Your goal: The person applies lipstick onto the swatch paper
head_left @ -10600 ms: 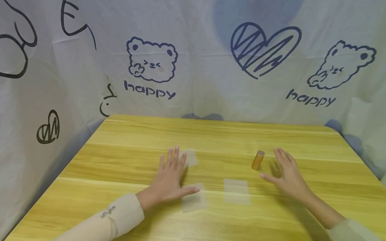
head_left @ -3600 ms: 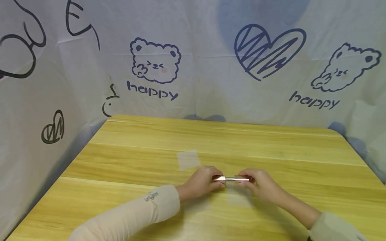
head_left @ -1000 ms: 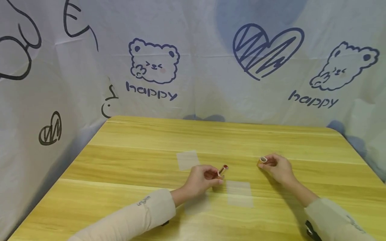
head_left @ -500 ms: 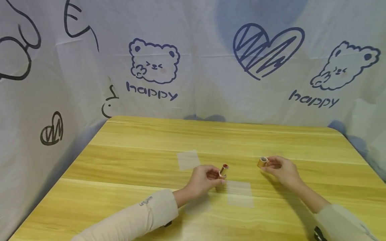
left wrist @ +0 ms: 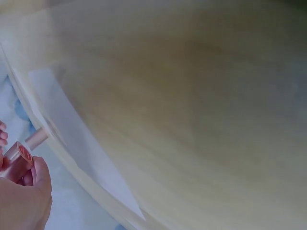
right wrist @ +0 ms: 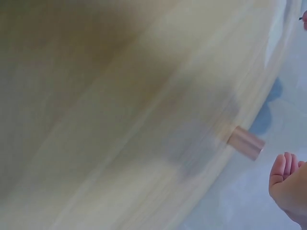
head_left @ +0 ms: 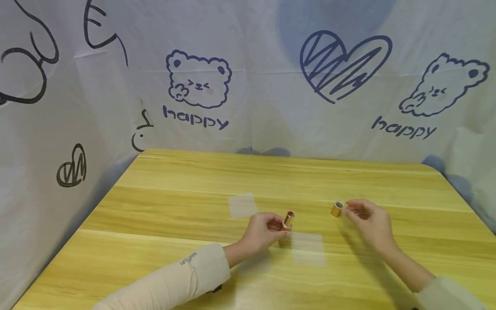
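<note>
A lipstick (head_left: 288, 219) with a gold base and a red tip points upward in my left hand (head_left: 260, 234), pinched at its base between thumb and fingers. To its right the gold lipstick cap (head_left: 336, 209) stands upright on the table, its hollow end up. Just right of the cap is my right hand (head_left: 373, 224), fingers loosely bent with nothing in them. The right wrist view shows a gap between the cap (right wrist: 246, 143) and those fingers. In the left wrist view the lipstick (left wrist: 18, 162) is partly covered by the hand.
Translucent square patches lie on the wood-grain table (head_left: 174, 176): one behind the left hand (head_left: 241, 205), one right of it (head_left: 308, 250), and one patch (head_left: 253, 263) partly under the left wrist. A white curtain (head_left: 267, 99) with drawings hangs behind.
Earlier the closed lipstick stood on the table, then both hands pulled it apart. The right hand has set the cap down, let go of it and drawn back right. The left hand barely moved.
</note>
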Demonstrator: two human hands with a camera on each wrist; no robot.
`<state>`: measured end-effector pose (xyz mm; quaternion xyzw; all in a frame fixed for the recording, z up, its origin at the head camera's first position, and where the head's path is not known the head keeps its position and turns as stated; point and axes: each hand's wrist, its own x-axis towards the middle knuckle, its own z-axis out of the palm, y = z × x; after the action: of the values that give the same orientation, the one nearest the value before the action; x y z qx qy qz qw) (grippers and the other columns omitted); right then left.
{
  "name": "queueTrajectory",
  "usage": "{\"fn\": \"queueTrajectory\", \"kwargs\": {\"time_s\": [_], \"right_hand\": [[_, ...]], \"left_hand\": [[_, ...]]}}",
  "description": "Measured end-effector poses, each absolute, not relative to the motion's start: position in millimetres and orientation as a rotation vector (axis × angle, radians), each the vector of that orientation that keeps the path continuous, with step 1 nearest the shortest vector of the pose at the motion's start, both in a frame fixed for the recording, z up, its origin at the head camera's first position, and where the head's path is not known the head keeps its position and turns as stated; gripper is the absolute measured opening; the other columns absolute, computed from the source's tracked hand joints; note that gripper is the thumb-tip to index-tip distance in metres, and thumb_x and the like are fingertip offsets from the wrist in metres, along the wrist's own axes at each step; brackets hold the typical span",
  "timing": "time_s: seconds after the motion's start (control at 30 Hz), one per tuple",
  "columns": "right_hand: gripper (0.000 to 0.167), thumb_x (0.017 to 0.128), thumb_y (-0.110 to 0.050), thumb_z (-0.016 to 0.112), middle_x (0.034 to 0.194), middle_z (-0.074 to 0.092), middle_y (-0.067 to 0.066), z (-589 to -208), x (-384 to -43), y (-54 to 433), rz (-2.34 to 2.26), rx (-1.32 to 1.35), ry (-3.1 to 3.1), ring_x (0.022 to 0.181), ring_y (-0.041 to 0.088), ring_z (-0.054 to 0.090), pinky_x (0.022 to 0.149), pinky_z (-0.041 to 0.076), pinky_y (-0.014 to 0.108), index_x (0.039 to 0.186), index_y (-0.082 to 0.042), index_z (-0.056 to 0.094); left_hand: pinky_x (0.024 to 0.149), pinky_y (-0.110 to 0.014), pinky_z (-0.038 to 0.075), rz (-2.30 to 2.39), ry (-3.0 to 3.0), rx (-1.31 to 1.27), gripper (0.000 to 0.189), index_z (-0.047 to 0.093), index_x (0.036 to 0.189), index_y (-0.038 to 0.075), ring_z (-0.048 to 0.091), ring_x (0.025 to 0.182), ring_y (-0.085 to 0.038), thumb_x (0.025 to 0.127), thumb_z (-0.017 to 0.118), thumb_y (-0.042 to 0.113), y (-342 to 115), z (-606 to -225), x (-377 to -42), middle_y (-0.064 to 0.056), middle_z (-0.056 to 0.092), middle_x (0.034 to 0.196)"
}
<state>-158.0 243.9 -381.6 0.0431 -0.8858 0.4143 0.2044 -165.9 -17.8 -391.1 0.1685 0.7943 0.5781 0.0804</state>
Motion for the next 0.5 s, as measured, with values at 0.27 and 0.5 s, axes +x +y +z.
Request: {"fn": "queueTrajectory", "kwargs": {"time_s": [0.27, 0.5], "right_hand": [[0.015, 0.084, -0.006, 0.067, 0.083, 0.062, -0.024, -376, -147, 227, 1.261, 0.255, -2.425, 0.074, -0.011, 0.057, 0.064, 0.049, 0.008, 0.096, 0.003, 0.068], [0.017, 0.086, -0.007, 0.065, 0.085, 0.062, -0.022, -371, -140, 213, 1.313, 0.290, -2.461, 0.074, -0.008, 0.057, 0.065, 0.050, 0.012, 0.099, 0.005, 0.067]], "left_hand": [[0.063, -0.018, 0.054, 1.753, 2.326, 0.436, 0.019, 0.065, 0.091, -0.008, 0.066, 0.073, -0.019, 0.076, 0.073, 0.000, -14, -390, -162, -0.019, 0.069, 0.089], [0.063, -0.019, 0.054, 1.763, 2.297, 0.404, 0.020, 0.065, 0.091, -0.007, 0.064, 0.072, -0.015, 0.075, 0.074, 0.001, -12, -389, -158, -0.017, 0.069, 0.088]]}}
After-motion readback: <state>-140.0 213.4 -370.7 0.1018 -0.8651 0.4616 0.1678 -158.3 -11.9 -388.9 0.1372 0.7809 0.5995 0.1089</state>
